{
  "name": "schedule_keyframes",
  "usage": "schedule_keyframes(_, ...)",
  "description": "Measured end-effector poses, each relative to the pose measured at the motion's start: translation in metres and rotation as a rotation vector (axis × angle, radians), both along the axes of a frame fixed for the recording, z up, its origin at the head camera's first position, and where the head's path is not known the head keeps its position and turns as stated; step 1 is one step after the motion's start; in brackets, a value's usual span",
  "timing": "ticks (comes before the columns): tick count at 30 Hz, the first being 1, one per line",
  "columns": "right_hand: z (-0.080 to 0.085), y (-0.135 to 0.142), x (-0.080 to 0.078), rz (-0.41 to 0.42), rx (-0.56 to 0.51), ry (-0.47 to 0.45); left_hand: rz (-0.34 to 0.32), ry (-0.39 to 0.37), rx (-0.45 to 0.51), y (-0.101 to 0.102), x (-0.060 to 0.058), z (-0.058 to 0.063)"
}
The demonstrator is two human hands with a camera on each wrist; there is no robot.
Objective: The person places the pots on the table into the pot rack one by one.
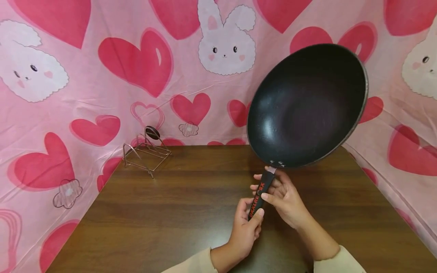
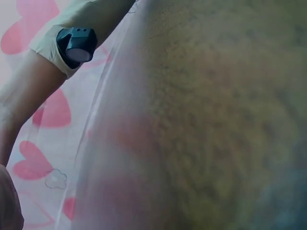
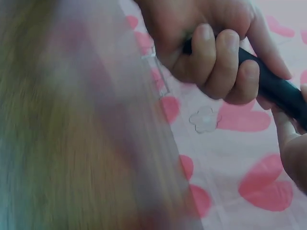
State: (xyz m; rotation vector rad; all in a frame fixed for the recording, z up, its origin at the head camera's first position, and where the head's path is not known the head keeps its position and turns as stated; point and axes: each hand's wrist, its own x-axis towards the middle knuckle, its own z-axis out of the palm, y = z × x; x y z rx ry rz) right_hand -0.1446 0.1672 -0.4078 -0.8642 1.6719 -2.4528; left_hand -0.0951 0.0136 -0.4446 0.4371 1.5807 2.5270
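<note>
A black wok [image 1: 304, 110] is held up tilted above the table, its dark inside toward the head camera. My left hand [image 1: 244, 231] grips the lower end of its black handle [image 1: 261, 193], which bears red lettering. Nearer the pan, my right hand [image 1: 288, 203] holds the handle with the thumb on its front and fingers behind. In the right wrist view, curled fingers of the left hand [image 3: 211, 62] wrap the handle's end, and part of the right hand [image 3: 295, 155] shows at the edge. The left wrist view shows none of the wok.
On the brown wooden table [image 1: 153, 220], a small wire rack [image 1: 146, 151] with a dark round disc [image 1: 152, 132] stands at the back left. A pink cloth [image 1: 191, 83] with hearts and rabbits hangs behind and at the sides.
</note>
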Motion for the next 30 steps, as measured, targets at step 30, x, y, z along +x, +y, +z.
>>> schedule_keyframes(30, 0.007, -0.021, -0.029, 0.052, 0.201, 0.027, -0.156, 0.052, -0.178, -0.042, -0.013, -0.005)
